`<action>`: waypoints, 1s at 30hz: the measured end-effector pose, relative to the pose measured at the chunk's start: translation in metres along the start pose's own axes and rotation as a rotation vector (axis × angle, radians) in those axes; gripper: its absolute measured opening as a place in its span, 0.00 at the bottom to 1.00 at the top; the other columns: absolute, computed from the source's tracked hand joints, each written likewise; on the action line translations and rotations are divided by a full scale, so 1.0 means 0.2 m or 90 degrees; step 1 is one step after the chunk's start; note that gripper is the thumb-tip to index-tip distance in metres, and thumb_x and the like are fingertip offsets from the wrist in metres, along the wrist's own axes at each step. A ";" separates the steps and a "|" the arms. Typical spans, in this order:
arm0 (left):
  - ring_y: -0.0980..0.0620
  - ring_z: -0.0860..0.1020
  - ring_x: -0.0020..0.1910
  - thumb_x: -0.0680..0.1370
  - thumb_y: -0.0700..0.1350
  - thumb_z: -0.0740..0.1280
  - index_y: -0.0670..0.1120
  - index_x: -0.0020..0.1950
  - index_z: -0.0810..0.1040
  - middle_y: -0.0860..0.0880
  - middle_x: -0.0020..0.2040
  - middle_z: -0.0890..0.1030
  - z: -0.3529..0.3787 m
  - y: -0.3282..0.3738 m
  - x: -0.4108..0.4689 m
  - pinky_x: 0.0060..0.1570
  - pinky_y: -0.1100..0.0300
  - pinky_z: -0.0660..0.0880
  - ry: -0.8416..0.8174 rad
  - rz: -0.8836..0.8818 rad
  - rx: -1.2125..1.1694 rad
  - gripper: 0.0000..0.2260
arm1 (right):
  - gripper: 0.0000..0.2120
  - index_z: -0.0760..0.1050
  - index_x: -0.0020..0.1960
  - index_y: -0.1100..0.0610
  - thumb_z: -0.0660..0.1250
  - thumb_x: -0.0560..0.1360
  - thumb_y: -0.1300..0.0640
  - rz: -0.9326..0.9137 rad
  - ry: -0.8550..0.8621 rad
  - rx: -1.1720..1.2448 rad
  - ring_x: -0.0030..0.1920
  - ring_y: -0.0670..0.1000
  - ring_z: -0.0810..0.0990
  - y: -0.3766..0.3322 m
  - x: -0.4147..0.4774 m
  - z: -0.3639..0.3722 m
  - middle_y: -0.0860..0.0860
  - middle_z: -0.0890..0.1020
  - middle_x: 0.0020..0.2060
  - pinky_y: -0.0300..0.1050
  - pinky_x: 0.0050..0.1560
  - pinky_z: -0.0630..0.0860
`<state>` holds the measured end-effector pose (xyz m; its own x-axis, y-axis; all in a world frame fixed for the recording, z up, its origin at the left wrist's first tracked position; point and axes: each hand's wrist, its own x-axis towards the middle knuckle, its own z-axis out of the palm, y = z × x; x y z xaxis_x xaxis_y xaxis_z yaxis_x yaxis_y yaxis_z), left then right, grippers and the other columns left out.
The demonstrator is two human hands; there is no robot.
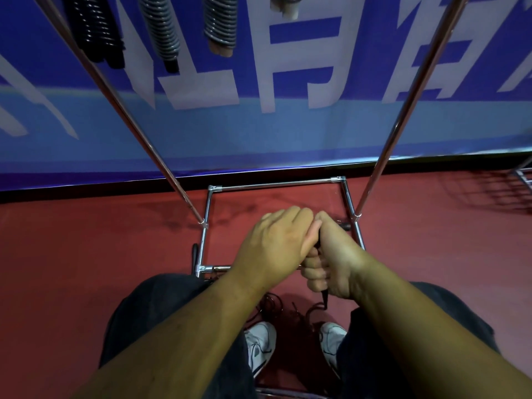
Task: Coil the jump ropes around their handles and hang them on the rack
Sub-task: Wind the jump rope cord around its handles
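Looking down from the head camera, the right hand (331,263) is closed tight in a fist around a black handle (324,296) of a jump rope, and the handle pokes out below the fist and a little above it. The left hand (276,243) lies right next to it, its thumb touching the right thumb. Its fingers bend down on the far side, so I cannot tell if they hold anything. From the bottom of the handle the black rope (273,305) drops to the red floor (86,240) and lies there in loose loops between two white shoes (259,344). Dark trousers (161,306) cover both knees. Just past the hands stands the shiny metal rack (276,184), with its square base on the floor and two long poles going up and out to the sides. At the very top hang three coiled ropes (164,30), side by side, one black and two that look grey. Behind the rack is a big blue banner (288,131) with pale letters
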<state>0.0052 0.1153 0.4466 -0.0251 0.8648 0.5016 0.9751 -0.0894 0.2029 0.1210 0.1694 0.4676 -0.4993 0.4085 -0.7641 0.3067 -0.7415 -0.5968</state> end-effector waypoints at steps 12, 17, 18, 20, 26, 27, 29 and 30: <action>0.54 0.69 0.21 0.74 0.72 0.47 0.46 0.53 0.78 0.49 0.26 0.76 -0.19 0.03 0.07 0.24 0.63 0.64 -0.284 -0.613 -0.689 0.35 | 0.28 0.67 0.22 0.50 0.57 0.81 0.49 -0.362 0.188 -0.035 0.20 0.46 0.61 -0.02 0.02 0.01 0.44 0.63 0.19 0.43 0.30 0.58; 0.58 0.65 0.20 0.85 0.62 0.50 0.49 0.53 0.77 0.54 0.24 0.71 -0.20 0.07 0.07 0.23 0.65 0.61 -0.217 -0.637 -0.701 0.22 | 0.29 0.66 0.23 0.49 0.56 0.83 0.47 -0.428 0.148 -0.065 0.21 0.45 0.60 0.01 0.01 0.03 0.43 0.63 0.20 0.45 0.30 0.58; 0.59 0.66 0.20 0.86 0.61 0.50 0.48 0.52 0.76 0.56 0.22 0.71 -0.20 0.06 0.07 0.23 0.65 0.62 -0.201 -0.627 -0.670 0.22 | 0.29 0.65 0.24 0.49 0.56 0.84 0.48 -0.425 0.132 -0.058 0.21 0.45 0.60 0.01 0.01 0.04 0.44 0.63 0.20 0.44 0.29 0.58; 0.60 0.67 0.21 0.87 0.57 0.50 0.48 0.49 0.76 0.57 0.22 0.71 -0.20 0.05 0.08 0.24 0.64 0.64 -0.178 -0.588 -0.593 0.20 | 0.25 0.63 0.29 0.50 0.56 0.85 0.50 -0.411 0.096 -0.033 0.20 0.45 0.59 0.01 -0.01 0.06 0.45 0.62 0.20 0.40 0.27 0.58; 0.60 0.73 0.31 0.87 0.54 0.51 0.51 0.44 0.76 0.55 0.32 0.75 -0.20 0.01 0.10 0.32 0.65 0.66 -0.153 -0.483 -0.432 0.19 | 0.26 0.61 0.27 0.48 0.59 0.83 0.43 -0.347 0.027 -0.010 0.24 0.47 0.55 0.01 -0.04 0.08 0.49 0.58 0.24 0.40 0.26 0.53; 0.61 0.73 0.30 0.87 0.56 0.50 0.51 0.46 0.77 0.56 0.30 0.76 -0.20 0.01 0.10 0.31 0.67 0.66 -0.161 -0.481 -0.450 0.20 | 0.28 0.63 0.26 0.49 0.59 0.83 0.43 -0.349 0.020 -0.021 0.24 0.47 0.55 0.01 -0.04 0.08 0.48 0.58 0.24 0.40 0.26 0.54; 0.61 0.72 0.23 0.85 0.61 0.49 0.49 0.50 0.78 0.57 0.25 0.75 -0.22 0.01 0.11 0.27 0.67 0.66 -0.190 -0.491 -0.506 0.24 | 0.30 0.66 0.23 0.49 0.58 0.83 0.43 -0.358 0.009 -0.050 0.24 0.47 0.56 0.00 -0.03 0.09 0.47 0.60 0.23 0.41 0.27 0.54; 0.60 0.70 0.22 0.84 0.63 0.49 0.48 0.50 0.78 0.56 0.23 0.73 -0.22 0.01 0.11 0.27 0.65 0.66 -0.202 -0.489 -0.524 0.25 | 0.31 0.67 0.22 0.49 0.58 0.84 0.43 -0.361 0.009 -0.063 0.24 0.47 0.56 0.00 -0.03 0.10 0.47 0.61 0.23 0.41 0.27 0.55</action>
<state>-0.0028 0.1115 0.4949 -0.3760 0.9049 -0.1993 0.2876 0.3184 0.9033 0.1089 0.1566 0.4777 -0.5973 0.7352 -0.3203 0.0688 -0.3510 -0.9339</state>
